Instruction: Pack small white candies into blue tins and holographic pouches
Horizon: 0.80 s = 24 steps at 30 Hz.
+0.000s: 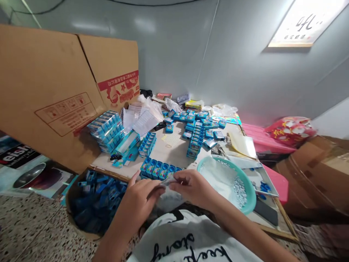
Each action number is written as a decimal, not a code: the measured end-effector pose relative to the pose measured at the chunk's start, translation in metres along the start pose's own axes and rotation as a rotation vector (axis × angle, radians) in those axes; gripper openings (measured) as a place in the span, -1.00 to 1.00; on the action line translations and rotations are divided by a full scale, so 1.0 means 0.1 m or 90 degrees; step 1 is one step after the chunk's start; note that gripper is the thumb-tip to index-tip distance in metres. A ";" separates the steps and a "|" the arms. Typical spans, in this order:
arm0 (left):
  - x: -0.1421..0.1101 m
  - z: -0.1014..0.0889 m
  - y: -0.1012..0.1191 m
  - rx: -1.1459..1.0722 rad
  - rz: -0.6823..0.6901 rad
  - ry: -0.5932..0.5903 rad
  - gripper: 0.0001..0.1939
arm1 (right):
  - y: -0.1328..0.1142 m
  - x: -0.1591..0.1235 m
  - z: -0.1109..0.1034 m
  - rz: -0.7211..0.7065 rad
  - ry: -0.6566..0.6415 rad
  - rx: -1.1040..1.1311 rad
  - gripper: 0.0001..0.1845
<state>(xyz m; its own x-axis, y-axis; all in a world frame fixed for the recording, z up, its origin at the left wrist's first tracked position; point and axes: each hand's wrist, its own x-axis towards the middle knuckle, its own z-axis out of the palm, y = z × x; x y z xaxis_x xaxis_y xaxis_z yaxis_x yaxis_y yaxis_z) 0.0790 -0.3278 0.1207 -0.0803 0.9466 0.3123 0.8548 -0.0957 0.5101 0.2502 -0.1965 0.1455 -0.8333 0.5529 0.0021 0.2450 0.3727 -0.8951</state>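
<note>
In the head view, the left hand (139, 198) and the right hand (193, 187) meet low over the near edge of the table (174, 142), both pinching the top of a thin, clear plastic bag (169, 198). The left hand's fingers are curled inward with the thumb close to them; the right hand's thumb and forefinger are nearly closed on the film, its other fingers bent behind. Whether either palm hides something else, I cannot tell.

Handling this well probably calls for light fingertip pressure, with the two pinches close together and pulling evenly, since film this thin could slip, crease or tear if one side tugs harder. Rubbing the layers gently between thumb and finger would likely part them better than force.

The bag lies between the hands and hangs below the fingertips, in front of the shirt (177, 240). A row of small blue boxes (159, 169) sits just beyond the fingers. The green basin (252, 198) is beside the right forearm; the carton of blue pieces (95, 203) is left of the left hand.
</note>
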 end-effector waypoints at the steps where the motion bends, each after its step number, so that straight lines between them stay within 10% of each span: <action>1: 0.04 0.00 -0.02 -0.023 -0.013 -0.020 -0.77 | 0.02 -0.03 -0.01 0.015 0.017 0.021 -0.72; 13: 0.20 -0.03 0.12 -0.060 -0.023 -0.177 -0.70 | 0.27 -0.27 0.10 0.106 0.082 0.147 -0.65; 24: 0.13 0.28 0.17 -0.023 0.019 0.077 -0.84 | 0.36 -0.21 0.23 0.207 0.120 0.408 -0.51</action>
<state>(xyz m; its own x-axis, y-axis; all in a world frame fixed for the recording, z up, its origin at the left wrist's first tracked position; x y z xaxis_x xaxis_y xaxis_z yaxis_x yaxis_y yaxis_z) 0.1065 -0.3085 0.1110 -0.1182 0.8997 0.4202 0.8392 -0.1357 0.5267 0.2649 -0.2113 0.1034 -0.6554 0.7007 -0.2820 0.0787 -0.3079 -0.9482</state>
